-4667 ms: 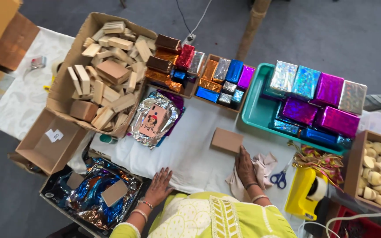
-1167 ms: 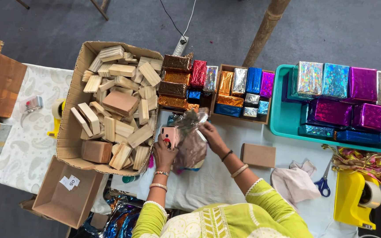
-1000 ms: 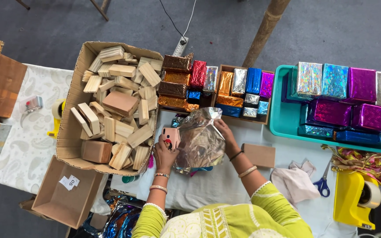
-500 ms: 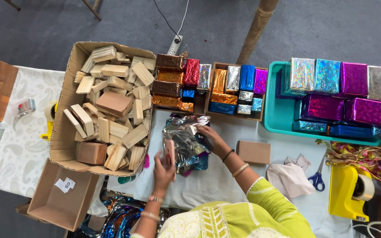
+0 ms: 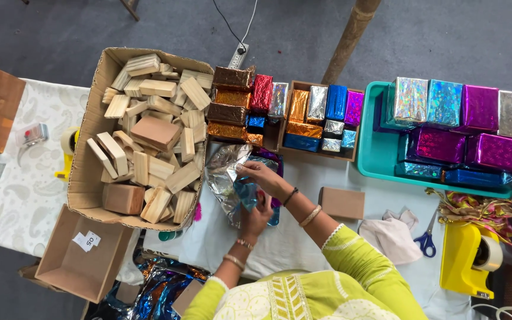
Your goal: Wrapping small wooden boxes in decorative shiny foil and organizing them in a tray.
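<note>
We see two hands working a crumpled sheet of shiny foil wrap (image 5: 227, 181) on the white surface (image 5: 303, 237). The right hand (image 5: 263, 176) pinches its upper fold; the left hand (image 5: 257, 214), fingers curled, presses on it just below. The sheet looks light, thin, slippery and easily torn, so we judge its edges the best places to hold. Its long axis runs roughly away from the person, toward the gold and brown wrapped boxes (image 5: 227, 104) beyond the hands. Whether a block sits inside is hidden.
</note>
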